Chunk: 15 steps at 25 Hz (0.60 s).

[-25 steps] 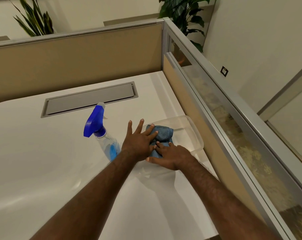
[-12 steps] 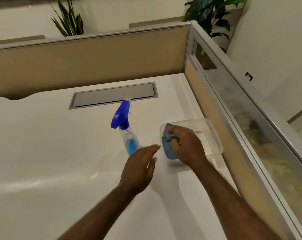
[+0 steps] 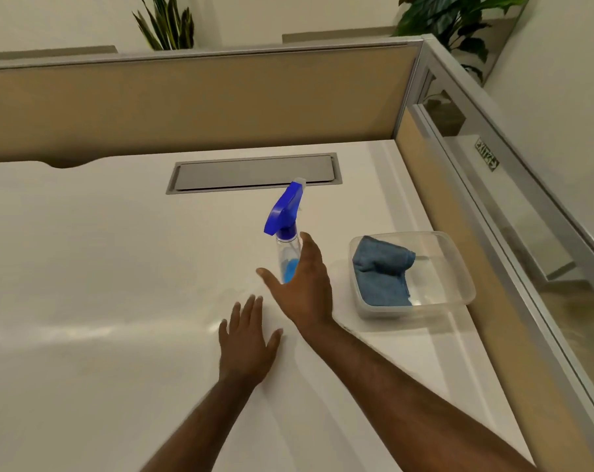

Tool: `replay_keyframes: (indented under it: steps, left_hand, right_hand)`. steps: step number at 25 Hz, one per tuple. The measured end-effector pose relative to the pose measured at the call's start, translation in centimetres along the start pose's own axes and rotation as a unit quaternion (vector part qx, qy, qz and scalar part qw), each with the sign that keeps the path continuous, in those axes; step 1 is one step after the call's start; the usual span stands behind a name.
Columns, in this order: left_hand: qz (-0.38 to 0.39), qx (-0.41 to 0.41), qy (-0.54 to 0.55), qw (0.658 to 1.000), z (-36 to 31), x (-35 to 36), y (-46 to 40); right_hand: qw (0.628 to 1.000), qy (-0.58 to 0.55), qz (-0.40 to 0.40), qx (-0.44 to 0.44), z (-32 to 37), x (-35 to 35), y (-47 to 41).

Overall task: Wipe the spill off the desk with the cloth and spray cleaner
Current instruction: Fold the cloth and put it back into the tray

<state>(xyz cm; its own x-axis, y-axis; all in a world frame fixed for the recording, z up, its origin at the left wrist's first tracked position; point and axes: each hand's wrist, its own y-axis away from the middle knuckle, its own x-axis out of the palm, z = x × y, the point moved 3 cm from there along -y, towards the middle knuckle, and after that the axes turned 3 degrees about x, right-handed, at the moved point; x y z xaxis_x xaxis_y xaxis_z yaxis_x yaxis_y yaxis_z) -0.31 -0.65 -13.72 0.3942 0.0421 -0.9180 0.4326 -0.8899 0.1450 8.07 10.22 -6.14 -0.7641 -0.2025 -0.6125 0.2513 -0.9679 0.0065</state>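
A clear spray bottle (image 3: pixel 287 233) with a blue trigger head and blue liquid stands upright on the white desk (image 3: pixel 84 267). My right hand (image 3: pixel 304 287) is open just in front of the bottle, thumb to its left, fingers to its right, hiding the lower part. Flat over the desk nearer to me, my left hand (image 3: pixel 247 342) has its fingers spread and holds nothing. The blue cloth (image 3: pixel 380 270) lies crumpled in a clear plastic tub (image 3: pixel 459 267) to the right. A faint wet sheen shows on the desk around my hands.
A grey cable hatch (image 3: pixel 254 173) is set into the desk behind the bottle. Tan partition panels (image 3: pixel 186 107) close the back, and a glass-topped one the right side. Potted plants (image 3: pixel 167 25) stand beyond the partition.
My right hand has let go of the cloth in the tub and moved left to the spray bottle. My left hand has drawn back toward me and lies flat. The view has shifted left.
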Motion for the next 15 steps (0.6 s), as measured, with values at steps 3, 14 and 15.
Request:
replay_keyframes:
  steps: [3, 14, 15]
  left_hand:
    - [0.052, 0.052, -0.040, 0.996, -0.5, 1.6, -1.1]
    - [0.068, 0.128, -0.061, 0.988, -0.9, 3.9, -1.5]
    - [0.067, 0.128, -0.061, 0.988, -1.0, 3.9, -1.5]
  right_hand:
    - [0.998, -0.003, -0.050, 0.036, -0.6, -0.5, -0.9]
    - [0.951, -0.095, -0.292, -0.019, -1.5, -19.1, -1.7]
    - [0.945, -0.074, -0.319, -0.008, -2.4, -20.6, -2.1]
